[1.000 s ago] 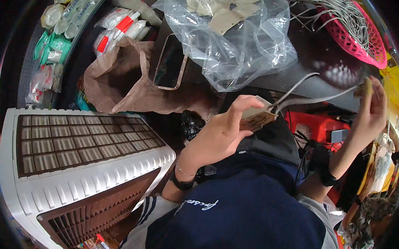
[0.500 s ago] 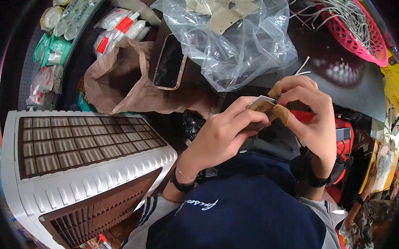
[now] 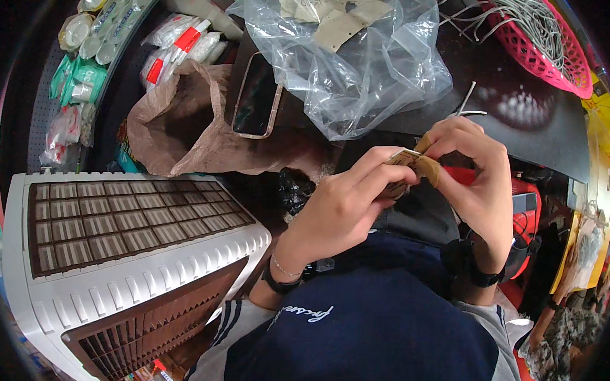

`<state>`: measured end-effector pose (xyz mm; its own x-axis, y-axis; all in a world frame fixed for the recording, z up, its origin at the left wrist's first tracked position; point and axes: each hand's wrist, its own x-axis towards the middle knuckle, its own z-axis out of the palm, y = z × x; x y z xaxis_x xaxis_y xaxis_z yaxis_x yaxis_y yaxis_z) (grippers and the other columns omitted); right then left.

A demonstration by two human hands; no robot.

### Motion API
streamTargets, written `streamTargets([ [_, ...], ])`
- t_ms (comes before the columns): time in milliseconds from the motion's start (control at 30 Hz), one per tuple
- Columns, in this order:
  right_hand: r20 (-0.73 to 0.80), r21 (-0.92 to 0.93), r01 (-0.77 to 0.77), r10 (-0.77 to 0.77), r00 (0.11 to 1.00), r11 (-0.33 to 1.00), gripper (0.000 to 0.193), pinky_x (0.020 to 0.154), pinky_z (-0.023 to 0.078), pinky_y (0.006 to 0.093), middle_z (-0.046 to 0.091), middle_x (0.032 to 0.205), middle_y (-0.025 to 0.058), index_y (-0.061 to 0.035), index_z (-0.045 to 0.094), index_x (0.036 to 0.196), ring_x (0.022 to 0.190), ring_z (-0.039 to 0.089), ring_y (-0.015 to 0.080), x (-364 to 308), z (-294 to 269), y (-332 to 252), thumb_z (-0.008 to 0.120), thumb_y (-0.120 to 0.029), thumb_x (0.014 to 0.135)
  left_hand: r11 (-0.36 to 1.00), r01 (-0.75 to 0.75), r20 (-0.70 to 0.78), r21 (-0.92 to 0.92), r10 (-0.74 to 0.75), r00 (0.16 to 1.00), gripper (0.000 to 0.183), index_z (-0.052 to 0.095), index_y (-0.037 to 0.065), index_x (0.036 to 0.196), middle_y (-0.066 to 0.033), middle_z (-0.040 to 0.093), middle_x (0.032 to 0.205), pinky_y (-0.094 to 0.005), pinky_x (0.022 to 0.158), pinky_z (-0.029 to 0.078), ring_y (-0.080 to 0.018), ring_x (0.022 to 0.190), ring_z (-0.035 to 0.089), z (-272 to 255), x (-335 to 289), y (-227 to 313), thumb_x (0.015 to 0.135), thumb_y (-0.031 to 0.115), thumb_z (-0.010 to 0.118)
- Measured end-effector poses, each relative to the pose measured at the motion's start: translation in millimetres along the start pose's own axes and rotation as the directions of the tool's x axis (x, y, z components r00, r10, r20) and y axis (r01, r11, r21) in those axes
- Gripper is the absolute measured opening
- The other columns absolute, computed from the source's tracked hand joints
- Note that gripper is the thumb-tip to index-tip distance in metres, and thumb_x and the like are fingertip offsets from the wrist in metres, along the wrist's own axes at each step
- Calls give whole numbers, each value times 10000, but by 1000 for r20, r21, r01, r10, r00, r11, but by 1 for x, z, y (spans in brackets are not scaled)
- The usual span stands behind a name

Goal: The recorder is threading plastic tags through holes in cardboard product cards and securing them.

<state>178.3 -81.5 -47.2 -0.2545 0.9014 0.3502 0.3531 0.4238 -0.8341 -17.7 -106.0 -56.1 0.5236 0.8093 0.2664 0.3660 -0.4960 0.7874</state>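
With both our left hand [image 3: 350, 205] and right hand [image 3: 476, 174] pinching the tag [image 3: 414, 163] below the bag [image 3: 353, 57], its apparently threaded wire [image 3: 467, 102] may slip out.

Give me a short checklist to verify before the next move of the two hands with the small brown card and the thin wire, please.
1. Both hands on the card: ok. The left hand and the right hand pinch the small brown card between their fingertips.
2. Wire at the card: ok. The thin wire sticks up behind the right hand.
3. Wire passed through the card: cannot tell, the fingers hide it.
4. Spare cards near: ok, in the clear plastic bag just above the hands.
5. More wires near: ok, in the pink basket.
6. Phone out of the way: ok, it lies left of the bag, apart from the hands.
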Motion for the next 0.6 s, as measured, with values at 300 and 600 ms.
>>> streamTargets([
  [300, 9, 229, -117, 119, 993, 966, 161, 834, 435, 325, 640, 868, 106, 2, 598, 793, 856, 619, 246, -3, 0, -1, 677, 0, 652, 976, 103, -17, -192, -108, 994, 363, 571, 50, 1054, -109, 489, 1172, -337, 776, 503, -244, 977, 594, -7, -2, 7, 722, -24, 698],
  [600, -126, 33, 116, -111, 986, 993, 219, 815, 452, 303, 603, 977, 142, 10, 599, 839, 901, 599, 229, 1, -8, -8, 679, 9, 635, 835, 122, -54, -537, -178, 982, 491, 545, 60, 1129, -89, 472, 1198, -303, 965, 373, -194, 1138, 486, -6, -10, -1, 689, -5, 754],
])
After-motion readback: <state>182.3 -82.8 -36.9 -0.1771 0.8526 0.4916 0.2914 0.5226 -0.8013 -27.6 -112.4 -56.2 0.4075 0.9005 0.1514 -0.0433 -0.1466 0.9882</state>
